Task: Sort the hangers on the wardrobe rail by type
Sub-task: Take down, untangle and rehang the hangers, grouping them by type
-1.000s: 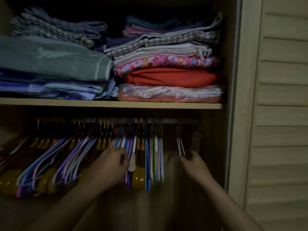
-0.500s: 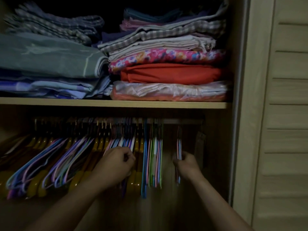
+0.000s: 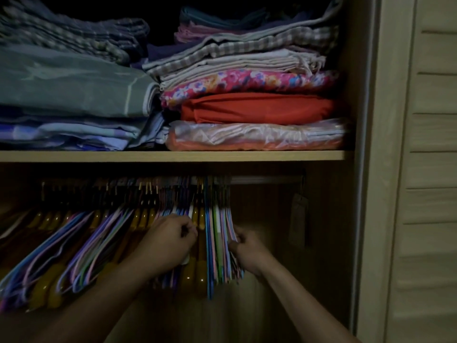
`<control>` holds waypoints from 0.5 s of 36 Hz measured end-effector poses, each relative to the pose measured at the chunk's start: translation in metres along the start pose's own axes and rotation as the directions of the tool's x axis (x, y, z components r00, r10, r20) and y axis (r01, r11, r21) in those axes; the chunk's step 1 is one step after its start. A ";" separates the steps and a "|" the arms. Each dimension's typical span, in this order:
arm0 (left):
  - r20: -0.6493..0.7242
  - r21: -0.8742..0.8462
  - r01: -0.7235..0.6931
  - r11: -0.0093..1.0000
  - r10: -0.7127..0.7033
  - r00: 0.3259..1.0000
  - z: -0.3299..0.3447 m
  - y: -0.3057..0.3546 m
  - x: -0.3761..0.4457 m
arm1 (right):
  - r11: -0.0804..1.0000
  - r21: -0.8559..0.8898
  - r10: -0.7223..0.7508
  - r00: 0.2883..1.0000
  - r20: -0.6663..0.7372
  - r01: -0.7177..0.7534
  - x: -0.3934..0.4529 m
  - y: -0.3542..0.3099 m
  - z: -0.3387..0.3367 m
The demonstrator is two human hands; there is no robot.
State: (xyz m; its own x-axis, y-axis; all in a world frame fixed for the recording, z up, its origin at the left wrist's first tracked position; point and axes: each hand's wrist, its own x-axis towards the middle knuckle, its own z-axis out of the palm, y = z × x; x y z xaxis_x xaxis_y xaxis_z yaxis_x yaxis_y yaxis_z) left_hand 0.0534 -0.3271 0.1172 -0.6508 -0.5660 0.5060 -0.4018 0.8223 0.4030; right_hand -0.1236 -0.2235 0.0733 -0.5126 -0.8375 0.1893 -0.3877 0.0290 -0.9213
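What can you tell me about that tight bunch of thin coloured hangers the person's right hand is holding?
The bunch of thin hangers hangs from the rail, pressed together nearly upright at the right end of the row. They look like slim coated wire in blue, green, pink and lilac. The right hand grips their right edge with curled fingers; yellowish wooden hangers sit just left of them. The light is dim, so finer detail is unclear.

a home bedroom closet, dimly lit. a wooden shelf point(image 3: 173, 155) carries stacks of folded bedding and clothes point(image 3: 247, 95), one bundle wrapped in clear plastic point(image 3: 257, 134). below it a rail point(image 3: 267, 179) is crowded with coloured and wooden hangers point(image 3: 103, 231), and a louvred door point(image 3: 430, 169) stands at the right.
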 end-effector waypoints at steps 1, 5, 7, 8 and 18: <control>0.003 -0.004 -0.004 1.000 0.004 1.000 0.001 0.001 0.001 | 1.000 0.005 0.003 1.000 0.007 -0.004 0.000 0.000 0.000; 0.036 0.017 -0.024 1.000 0.023 0.999 0.013 0.004 0.006 | 1.000 0.023 0.009 1.000 -0.023 -0.008 0.003 0.005 0.003; 0.063 0.042 -0.041 0.998 0.039 0.997 0.019 0.003 0.008 | 0.999 0.041 0.024 0.998 -0.053 -0.021 0.004 0.007 0.003; 0.079 0.054 -0.051 0.997 0.047 0.996 0.022 0.005 0.009 | 0.999 0.044 0.026 0.998 -0.059 -0.023 0.004 0.008 0.003; 0.136 0.158 -0.126 0.979 0.105 0.985 0.033 0.017 0.011 | 0.997 0.048 0.070 0.974 -0.214 -0.061 0.004 0.011 0.010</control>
State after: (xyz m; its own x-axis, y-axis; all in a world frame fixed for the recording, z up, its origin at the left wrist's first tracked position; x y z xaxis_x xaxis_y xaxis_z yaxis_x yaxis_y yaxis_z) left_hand 0.0182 -0.3176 0.1045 -0.7711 -0.4634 0.4368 -0.4130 0.8860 0.2108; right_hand -0.1226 -0.2319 0.0605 -0.6909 -0.6969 0.1924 -0.3179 0.0539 -0.9466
